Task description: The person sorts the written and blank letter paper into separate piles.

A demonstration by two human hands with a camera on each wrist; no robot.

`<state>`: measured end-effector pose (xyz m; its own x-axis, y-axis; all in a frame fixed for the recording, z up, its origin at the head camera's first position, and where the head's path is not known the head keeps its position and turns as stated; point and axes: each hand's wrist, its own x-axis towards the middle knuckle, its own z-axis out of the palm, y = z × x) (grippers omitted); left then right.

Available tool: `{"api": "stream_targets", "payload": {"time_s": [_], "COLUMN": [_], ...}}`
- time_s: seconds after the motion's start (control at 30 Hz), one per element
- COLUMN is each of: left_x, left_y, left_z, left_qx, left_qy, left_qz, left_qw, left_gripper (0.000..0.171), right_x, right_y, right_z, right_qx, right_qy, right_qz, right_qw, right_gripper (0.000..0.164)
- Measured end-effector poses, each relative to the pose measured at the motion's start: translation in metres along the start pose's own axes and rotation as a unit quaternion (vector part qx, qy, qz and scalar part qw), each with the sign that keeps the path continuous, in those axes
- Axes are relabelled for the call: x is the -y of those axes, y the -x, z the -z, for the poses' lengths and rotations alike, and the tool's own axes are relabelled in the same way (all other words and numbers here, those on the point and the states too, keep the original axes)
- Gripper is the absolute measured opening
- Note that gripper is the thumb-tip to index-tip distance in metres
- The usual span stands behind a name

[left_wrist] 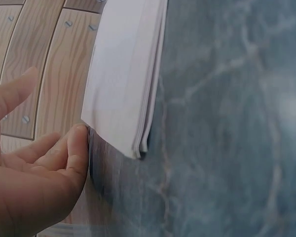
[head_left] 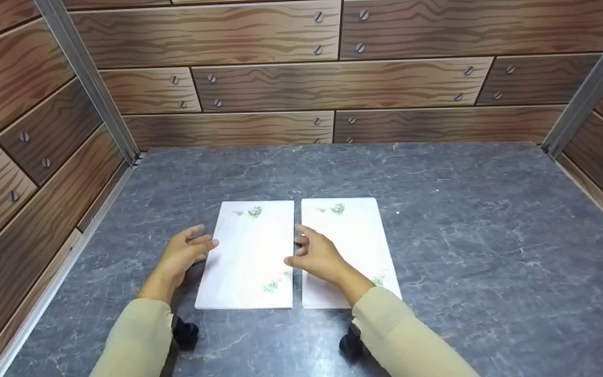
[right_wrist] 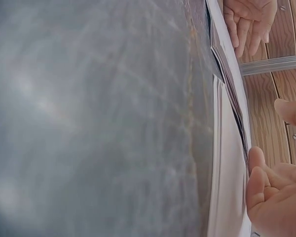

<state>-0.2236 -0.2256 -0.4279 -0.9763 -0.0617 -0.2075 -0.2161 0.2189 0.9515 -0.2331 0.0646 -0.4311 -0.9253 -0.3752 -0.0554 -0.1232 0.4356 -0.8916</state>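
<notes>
Two white, flat, layered rectangles with small green prints, paper or cloth I cannot tell, lie side by side with a narrow gap: the left rectangle (head_left: 249, 256) and the right rectangle (head_left: 351, 225). My left hand (head_left: 181, 254) is at the left rectangle's outer edge, thumb tip over that edge, fingers loosely bent. My right hand (head_left: 322, 256) is above the right rectangle, its thumb and fingers reaching to the gap by the left rectangle's inner edge. In the right wrist view its fingertips (right_wrist: 255, 182) look close to the edge; contact is unclear. Neither hand grips anything.
Both rectangles lie on a dark grey marbled tabletop (head_left: 479, 235). Wood-plank-patterned walls (head_left: 333, 84) stand at the back and both sides, with metal corner posts (head_left: 89, 78). Dark wrist devices (head_left: 185, 334) show under the sleeves.
</notes>
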Motion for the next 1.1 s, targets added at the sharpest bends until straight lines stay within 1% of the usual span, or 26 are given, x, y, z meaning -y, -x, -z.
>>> {"api": "stream_targets", "payload": {"time_s": [0.2,0.37,0.83,1.1], "left_x": [-0.0014,-0.0006,-0.0019,-0.0024], "left_y": [0.0001,-0.0012,0.0001,0.0005], "left_z": [-0.0007,-0.001,-0.0025,-0.0026], "left_qx": [-0.01,-0.017,-0.036,-0.039], "left_qy": [0.001,-0.001,0.008,0.028], "left_qz": [0.02,0.025,0.015,0.006], "left_qw": [0.9997,0.9995,0.9992,0.9988], "left_gripper": [0.069,0.068,0.059,0.055], "right_x": [0.0004,-0.0003,-0.0002,-0.0013], "right_y": [-0.0007,-0.0012,-0.0012,-0.0009], "right_z": [-0.0015,-0.002,-0.0014,-0.0023], "right_qx": [0.001,-0.003,-0.015,-0.024], "right_qy": [-0.003,-0.004,-0.019,-0.036], "right_qz": [0.003,0.001,0.008,0.021], "right_qw": [1.0,1.0,1.0,0.999], "right_gripper": [0.08,0.08,0.077,0.074]}}
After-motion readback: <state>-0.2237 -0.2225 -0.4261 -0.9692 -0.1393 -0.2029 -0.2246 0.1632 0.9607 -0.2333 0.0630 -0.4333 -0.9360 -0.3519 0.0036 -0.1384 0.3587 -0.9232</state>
